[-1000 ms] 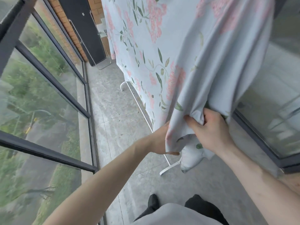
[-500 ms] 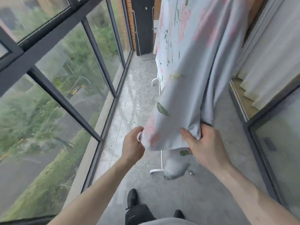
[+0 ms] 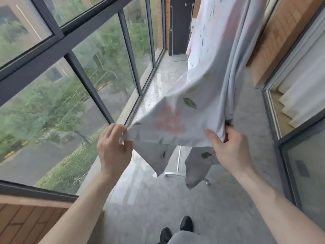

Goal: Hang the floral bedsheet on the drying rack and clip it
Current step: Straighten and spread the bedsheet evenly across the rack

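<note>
The floral bedsheet (image 3: 202, 95) hangs down from the upper right of the frame and runs toward the middle, where its bottom edge is pulled flat from side to side. The left hand (image 3: 112, 147) pinches the left corner. The right hand (image 3: 230, 147) grips the bunched right side. Both hands are about equally near. A white leg of the drying rack (image 3: 178, 161) shows below the edge. No clips are in view.

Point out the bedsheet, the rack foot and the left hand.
floral bedsheet (image 3: 177, 118): head view, pink flower print on the stretched panel.
drying rack (image 3: 174, 174): head view, white foot on the floor.
left hand (image 3: 112, 147): head view, back of hand.
</note>
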A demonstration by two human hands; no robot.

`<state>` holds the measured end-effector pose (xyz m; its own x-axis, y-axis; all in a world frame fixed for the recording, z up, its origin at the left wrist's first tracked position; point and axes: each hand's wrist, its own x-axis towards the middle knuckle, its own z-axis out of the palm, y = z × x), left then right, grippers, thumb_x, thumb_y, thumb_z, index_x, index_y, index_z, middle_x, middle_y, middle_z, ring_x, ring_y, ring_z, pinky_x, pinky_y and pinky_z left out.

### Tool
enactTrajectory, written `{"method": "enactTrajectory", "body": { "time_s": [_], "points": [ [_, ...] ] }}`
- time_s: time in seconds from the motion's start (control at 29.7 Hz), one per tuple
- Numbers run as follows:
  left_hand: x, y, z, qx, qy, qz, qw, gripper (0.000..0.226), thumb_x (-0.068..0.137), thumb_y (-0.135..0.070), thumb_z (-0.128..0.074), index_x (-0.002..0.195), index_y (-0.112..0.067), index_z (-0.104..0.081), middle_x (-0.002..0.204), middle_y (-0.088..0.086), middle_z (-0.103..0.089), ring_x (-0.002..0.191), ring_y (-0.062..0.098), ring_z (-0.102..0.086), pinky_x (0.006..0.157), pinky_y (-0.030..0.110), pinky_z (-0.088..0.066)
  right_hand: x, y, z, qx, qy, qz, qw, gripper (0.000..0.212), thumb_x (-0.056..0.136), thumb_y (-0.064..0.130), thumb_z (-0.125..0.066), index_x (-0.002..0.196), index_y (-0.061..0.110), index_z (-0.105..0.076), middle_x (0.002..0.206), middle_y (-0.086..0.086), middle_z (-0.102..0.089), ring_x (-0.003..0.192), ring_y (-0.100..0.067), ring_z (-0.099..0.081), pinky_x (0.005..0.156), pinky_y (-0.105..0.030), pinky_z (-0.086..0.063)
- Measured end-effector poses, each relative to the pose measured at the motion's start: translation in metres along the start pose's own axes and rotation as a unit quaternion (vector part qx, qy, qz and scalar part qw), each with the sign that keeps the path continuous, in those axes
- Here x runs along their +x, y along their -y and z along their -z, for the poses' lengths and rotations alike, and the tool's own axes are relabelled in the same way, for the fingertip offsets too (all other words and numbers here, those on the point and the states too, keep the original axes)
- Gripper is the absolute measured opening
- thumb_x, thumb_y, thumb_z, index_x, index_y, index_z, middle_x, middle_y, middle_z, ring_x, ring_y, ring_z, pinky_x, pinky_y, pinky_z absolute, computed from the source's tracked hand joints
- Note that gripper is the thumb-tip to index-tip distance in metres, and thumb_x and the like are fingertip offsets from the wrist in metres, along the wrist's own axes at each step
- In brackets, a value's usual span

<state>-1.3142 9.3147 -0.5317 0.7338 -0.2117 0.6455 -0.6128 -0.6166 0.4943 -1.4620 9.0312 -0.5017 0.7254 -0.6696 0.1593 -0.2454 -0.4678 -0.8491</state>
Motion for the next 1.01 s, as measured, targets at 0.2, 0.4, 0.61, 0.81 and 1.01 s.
{"method": "enactTrajectory", "body": {
  "time_s": [0.2,0.4,0.61,0.81,1.01],
  "points": [
    [-0.043,0.045,-0.016,0.083,0.167,-0.035,0.982,0.014,0.091,-0.025,-0.056,0.083,-0.014,-0.057,0.090,-0.002,-0.062,0.083,0.028,-0.059,0.065,0.033,-0.040,-0.030,-0.003,-0.005,-0.008,0.028,0.041,0.999,0.040,0.090,0.041,-0.076,0.071,0.010,-0.059,0.058,-0.001,-0.061,0.056,-0.018,-0.057,0.056,-0.032,-0.044],
    [-0.039,0.024,-0.033,0.092,0.236,0.065,0.965,0.020,0.087,-0.019,-0.065,0.077,-0.023,-0.048,0.084,-0.006,-0.060,0.081,0.027,-0.061,0.060,0.034,-0.042,-0.042,-0.005,0.017,0.067,-0.057,0.058,0.994,0.017,0.092,0.037,-0.074,0.089,0.023,-0.066,0.074,0.005,-0.066,0.065,-0.016,-0.063,0.059,-0.028,-0.048],
    [-0.027,-0.016,-0.025,0.070,0.289,0.129,0.946,0.033,0.090,-0.028,-0.065,0.121,-0.026,-0.052,0.128,-0.005,-0.056,0.115,0.021,-0.058,0.085,0.037,-0.048,-0.017,-0.010,0.021,0.041,0.009,0.057,0.997,0.039,0.085,0.022,-0.079,0.117,0.028,-0.058,0.106,0.021,-0.065,0.069,-0.011,-0.065,0.071,-0.029,-0.051],
    [-0.013,-0.137,-0.030,-0.106,0.281,0.054,0.952,0.055,0.084,-0.043,-0.076,0.130,-0.040,-0.047,0.131,-0.020,-0.046,0.120,0.002,-0.051,0.097,0.031,-0.048,0.016,-0.030,0.026,0.014,0.053,0.074,0.996,0.056,0.077,0.042,-0.088,0.123,0.031,-0.058,0.109,0.020,-0.065,0.068,-0.004,-0.066,0.068,-0.023,-0.052],
    [0.011,-0.193,-0.091,-0.121,0.127,0.168,0.970,0.036,0.090,-0.047,-0.072,0.120,-0.033,-0.058,0.113,-0.018,-0.065,0.099,0.001,-0.062,0.086,0.035,-0.055,0.058,-0.035,0.040,0.032,0.167,0.138,0.976,0.011,0.090,0.037,-0.074,0.087,0.027,-0.075,0.078,0.021,-0.072,0.071,-0.002,-0.064,0.066,-0.019,-0.046]
  ]
}}
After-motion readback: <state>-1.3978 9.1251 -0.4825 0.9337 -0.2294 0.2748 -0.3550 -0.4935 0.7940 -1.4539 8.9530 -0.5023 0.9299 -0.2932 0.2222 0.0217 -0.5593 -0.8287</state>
